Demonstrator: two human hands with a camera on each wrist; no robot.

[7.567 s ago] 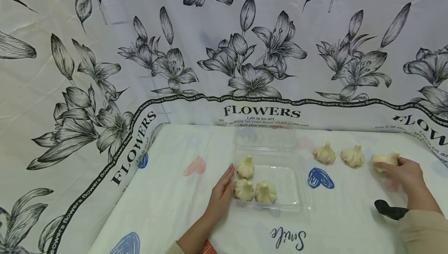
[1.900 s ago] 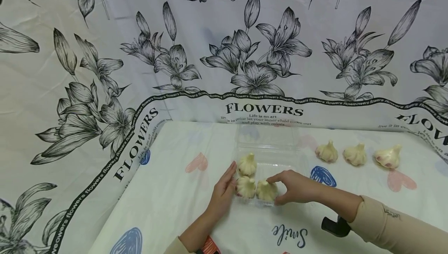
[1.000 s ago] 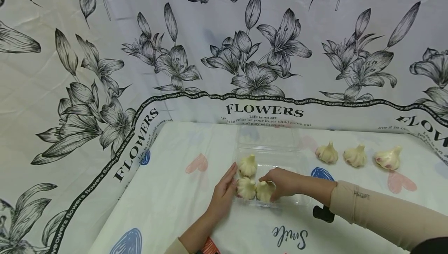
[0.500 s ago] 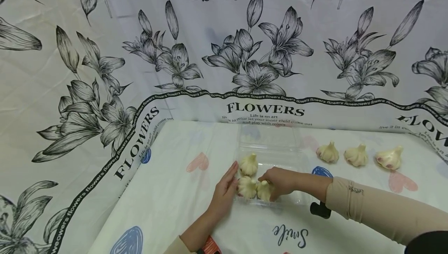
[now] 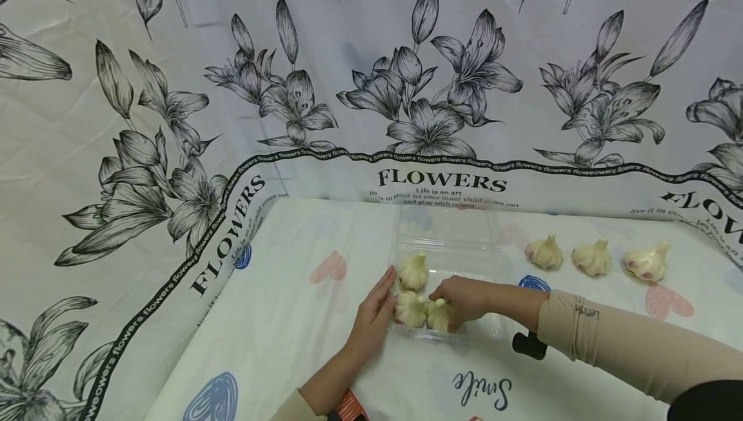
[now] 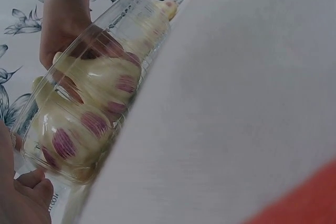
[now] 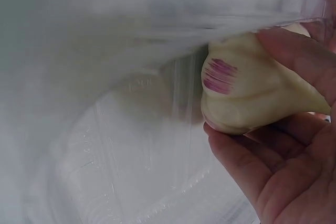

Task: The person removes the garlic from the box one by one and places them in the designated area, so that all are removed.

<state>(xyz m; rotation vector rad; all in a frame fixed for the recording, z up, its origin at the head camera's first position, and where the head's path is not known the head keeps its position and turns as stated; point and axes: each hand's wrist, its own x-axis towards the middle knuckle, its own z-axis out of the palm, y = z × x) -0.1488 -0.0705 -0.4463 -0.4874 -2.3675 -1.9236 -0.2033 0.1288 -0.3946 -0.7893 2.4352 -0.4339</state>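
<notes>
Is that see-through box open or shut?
Open. Its clear lid lies back behind the tray, and the right hand is inside, gripping a garlic bulb.

This looks like a draped-off corner, though whether in a home or a workplace cannot be told. A curtain point(image 5: 371, 53) printed with flowers hangs behind a table spread with a heart-patterned cloth point(image 5: 273, 318).

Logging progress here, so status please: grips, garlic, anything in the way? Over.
Right grip holding a garlic bulb in the clear tray; left grip against its left side. Two other bulbs inside, three bulbs outside. Lid open, no obstruction seen.
</notes>
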